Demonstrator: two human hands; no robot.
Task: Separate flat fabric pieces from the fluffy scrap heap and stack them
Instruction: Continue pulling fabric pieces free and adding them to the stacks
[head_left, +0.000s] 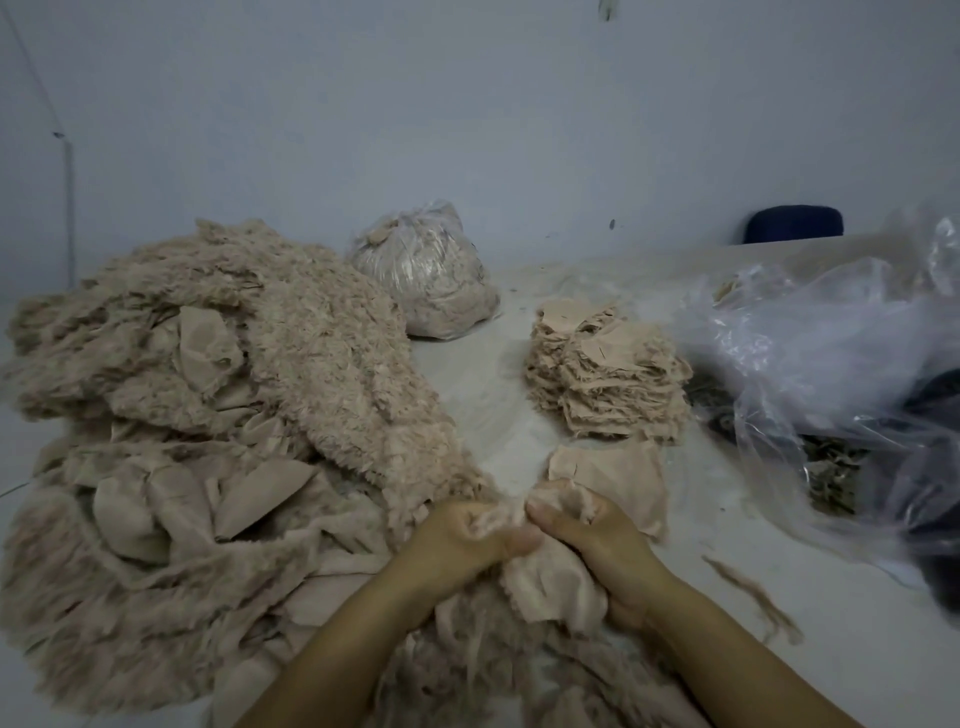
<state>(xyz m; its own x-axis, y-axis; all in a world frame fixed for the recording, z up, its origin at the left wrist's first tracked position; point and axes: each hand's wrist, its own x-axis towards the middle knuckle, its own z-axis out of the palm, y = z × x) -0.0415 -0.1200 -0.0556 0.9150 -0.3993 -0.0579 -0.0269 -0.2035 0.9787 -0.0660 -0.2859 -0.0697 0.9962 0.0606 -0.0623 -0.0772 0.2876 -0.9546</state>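
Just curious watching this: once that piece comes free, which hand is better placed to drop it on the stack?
Probably the right hand: it grips the flat piece on the side nearest the stack, while the left hand grips by the fluffy heap.

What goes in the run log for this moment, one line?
left hand: grips fluffy scrap | right hand: grips flat piece | stack: behind hands | heap: left

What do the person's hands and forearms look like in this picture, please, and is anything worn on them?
Both forearms are bare up to the bottom edge of the picture: no sleeves show. The left hand and the right hand wear no gloves, and no rings, watch, bracelet or markings can be seen on them or on the wrists. The picture is dim and slightly soft, so fine detail such as the nails cannot be told.
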